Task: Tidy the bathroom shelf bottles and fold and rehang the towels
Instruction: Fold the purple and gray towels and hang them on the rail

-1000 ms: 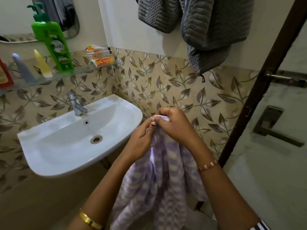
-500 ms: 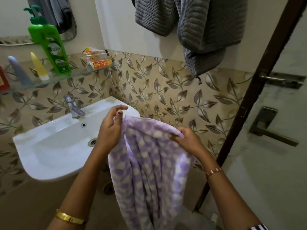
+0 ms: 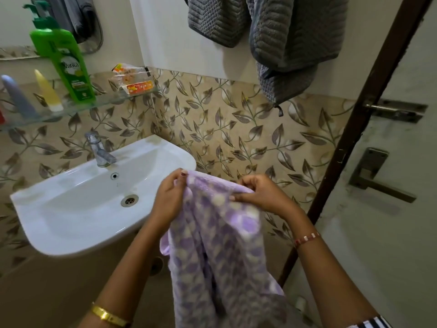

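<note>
A lilac and cream checked towel [image 3: 220, 252] hangs in front of the person, held up by its top edge between both hands and falling in loose folds down toward the bottom of the view. The left hand [image 3: 169, 200] grips the towel's upper left corner, fingers curled closed around the cloth with the thumb on the near side; it sits just in front of the right rim of the white washbasin [image 3: 71, 209]. The right hand [image 3: 262, 195] pinches the upper right part of the same edge, thumb and forefinger closed on a bunched fold, near the leaf-patterned tile wall [image 3: 236, 138]. The two hands are level with each other and a short way apart, so the top hem sags slightly between them. A gold bangle [image 3: 110, 317] circles the left wrist and a beaded bracelet [image 3: 306, 239] the right. Above the basin, a glass shelf [image 3: 106, 104] carries a green pump bottle [image 3: 65, 65], a yellow tube [image 3: 48, 91], a grey-blue tube [image 3: 19, 98] and a small clear packet with orange print [image 3: 133, 80]. Two grey textured towels [image 3: 290, 41] hang on the wall above the hands, well apart from the lilac one. A dark-framed door [image 3: 390, 162] with a metal lever handle [image 3: 378, 178] stands to the right.
</note>
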`<state>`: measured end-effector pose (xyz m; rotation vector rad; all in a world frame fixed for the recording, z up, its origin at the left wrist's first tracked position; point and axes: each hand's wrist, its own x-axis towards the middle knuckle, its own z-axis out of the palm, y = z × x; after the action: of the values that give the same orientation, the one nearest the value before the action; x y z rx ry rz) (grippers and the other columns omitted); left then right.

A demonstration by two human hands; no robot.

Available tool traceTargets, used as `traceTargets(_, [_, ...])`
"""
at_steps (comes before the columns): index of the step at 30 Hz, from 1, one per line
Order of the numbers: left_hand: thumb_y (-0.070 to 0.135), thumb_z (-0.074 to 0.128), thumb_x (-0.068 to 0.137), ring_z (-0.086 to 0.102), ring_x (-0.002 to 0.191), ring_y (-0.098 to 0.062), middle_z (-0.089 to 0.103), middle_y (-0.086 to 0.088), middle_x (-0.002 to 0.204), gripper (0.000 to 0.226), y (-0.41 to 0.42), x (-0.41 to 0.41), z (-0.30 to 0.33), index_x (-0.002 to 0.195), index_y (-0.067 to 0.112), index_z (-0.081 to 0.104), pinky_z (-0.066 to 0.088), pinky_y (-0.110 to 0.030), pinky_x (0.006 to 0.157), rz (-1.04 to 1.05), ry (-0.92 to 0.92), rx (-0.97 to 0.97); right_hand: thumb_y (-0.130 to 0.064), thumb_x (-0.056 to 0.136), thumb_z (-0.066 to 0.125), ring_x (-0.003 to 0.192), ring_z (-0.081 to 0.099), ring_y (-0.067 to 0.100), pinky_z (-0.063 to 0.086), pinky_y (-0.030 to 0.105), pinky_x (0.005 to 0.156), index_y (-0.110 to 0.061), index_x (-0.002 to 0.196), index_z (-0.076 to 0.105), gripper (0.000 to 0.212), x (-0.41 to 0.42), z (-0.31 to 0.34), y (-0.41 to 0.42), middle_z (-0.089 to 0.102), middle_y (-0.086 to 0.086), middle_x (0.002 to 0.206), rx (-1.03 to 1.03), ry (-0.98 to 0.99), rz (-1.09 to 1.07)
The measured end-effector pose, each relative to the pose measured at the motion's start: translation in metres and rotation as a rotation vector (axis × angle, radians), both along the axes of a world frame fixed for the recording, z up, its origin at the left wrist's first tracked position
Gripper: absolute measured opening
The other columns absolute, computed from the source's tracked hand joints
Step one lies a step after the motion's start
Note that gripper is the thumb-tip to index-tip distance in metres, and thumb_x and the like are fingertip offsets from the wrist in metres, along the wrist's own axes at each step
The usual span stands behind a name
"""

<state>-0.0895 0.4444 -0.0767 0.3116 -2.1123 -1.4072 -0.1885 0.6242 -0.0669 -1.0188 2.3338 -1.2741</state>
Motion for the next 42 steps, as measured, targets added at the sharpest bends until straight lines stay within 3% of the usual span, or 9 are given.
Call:
traceTargets(4, [0.022,0.033,0.098,0.051,0.082,-0.01,0.057,0.005,0.088,0.029,-0.017,0.005,0.009,0.088,0.011,0.057,0.04,-0.016,0.073,0.053,0.041,-0.015,-0.014,0.075,0.073,0.063,0.042,0.015,0.031,0.026,0.055,0.01,0.075,0.056,0.03,-0.008,-0.006,0.016,0.047,0.013,0.068,-0.048,-0.011,-0.179])
traceTargets(8, [0.019,0.037,0.097,0.049,0.104,0.003,0.052,0.013,0.117,0.027,0.01,0.003,0.01,0.121,0.021,0.05,0.034,0.001,0.085,-0.231,-0.017,-0.135,-0.017,0.073,0.075,0.063,0.046,0.011,0.035,0.028,0.058,-0.001,0.071,0.062,0.021,0.004,0.017,0.003,0.056,0.011,0.062,-0.118,0.113,-0.076])
traceTargets(11, [0.01,0.036,0.096,0.055,0.093,-0.003,0.061,-0.004,0.106,0.024,0.036,0.001,0.004,0.106,0.012,0.057,0.042,-0.014,0.083,-0.363,-0.055,-0.105,-0.018,0.073,0.075,0.054,0.048,-0.004,0.037,0.014,0.052,-0.013,0.069,0.061,0.015,0.019,0.029,-0.014,0.061,-0.004,0.061,-0.108,0.207,0.031])
traceTargets(13, [0.012,0.035,0.096,0.053,0.084,-0.013,0.06,-0.015,0.092,0.025,0.037,0.001,0.0,0.095,0.0,0.058,0.044,-0.028,0.078,-0.332,-0.094,-0.087,-0.014,0.072,0.076,0.056,0.049,-0.005,0.038,0.01,0.054,-0.016,0.07,0.062,0.014,0.022,0.03,-0.015,0.058,-0.009,0.062,-0.171,0.156,0.025])
traceTargets(16, [0.012,0.035,0.097,0.048,0.072,-0.005,0.054,-0.004,0.079,0.025,0.031,0.004,-0.005,0.084,0.006,0.055,0.041,-0.018,0.069,-0.301,-0.094,-0.073,-0.014,0.072,0.076,0.055,0.045,-0.003,0.036,0.012,0.053,-0.018,0.066,0.056,0.021,0.017,0.022,-0.004,0.053,-0.008,0.061,-0.203,0.028,-0.002])
traceTargets(25, [0.024,0.039,0.096,0.048,0.09,-0.01,0.051,0.002,0.103,0.026,0.013,-0.009,-0.018,0.117,0.011,0.047,0.031,-0.011,0.067,-0.047,-0.205,-0.391,-0.009,0.085,0.06,0.089,0.064,0.017,0.051,0.031,0.081,-0.018,0.082,0.064,0.01,0.009,0.002,0.009,0.068,0.002,0.095,-0.342,-0.283,-0.267])
traceTargets(30, [0.029,0.039,0.096,0.045,0.067,-0.017,0.052,-0.011,0.088,0.015,-0.009,-0.003,-0.028,0.094,0.015,0.035,0.034,-0.028,0.059,0.21,-0.475,-0.542,-0.002,0.083,0.059,0.061,0.064,0.018,0.055,0.028,0.054,-0.01,0.068,0.063,0.018,0.016,-0.001,0.015,0.066,0.007,0.068,-0.268,-0.504,-0.181])
traceTargets(33, [0.027,0.039,0.096,0.044,0.061,-0.017,0.05,-0.009,0.077,0.016,-0.016,0.001,-0.029,0.089,0.015,0.032,0.034,-0.031,0.057,0.277,-0.549,-0.612,0.005,0.08,0.052,0.063,0.065,0.012,0.055,0.021,0.058,-0.009,0.072,0.068,0.022,0.022,-0.004,0.014,0.068,0.007,0.071,-0.265,-0.53,-0.081])
traceTargets(42, [0.03,0.048,0.092,0.056,0.058,0.004,0.064,0.013,0.056,0.032,0.01,0.006,-0.012,0.067,0.021,0.066,0.041,-0.006,0.054,-0.17,-0.265,0.012,0.001,0.077,0.068,0.046,0.061,0.009,0.052,0.02,0.051,-0.011,0.068,0.058,0.017,0.043,-0.005,-0.021,0.063,-0.003,0.05,-0.216,-0.277,0.029])
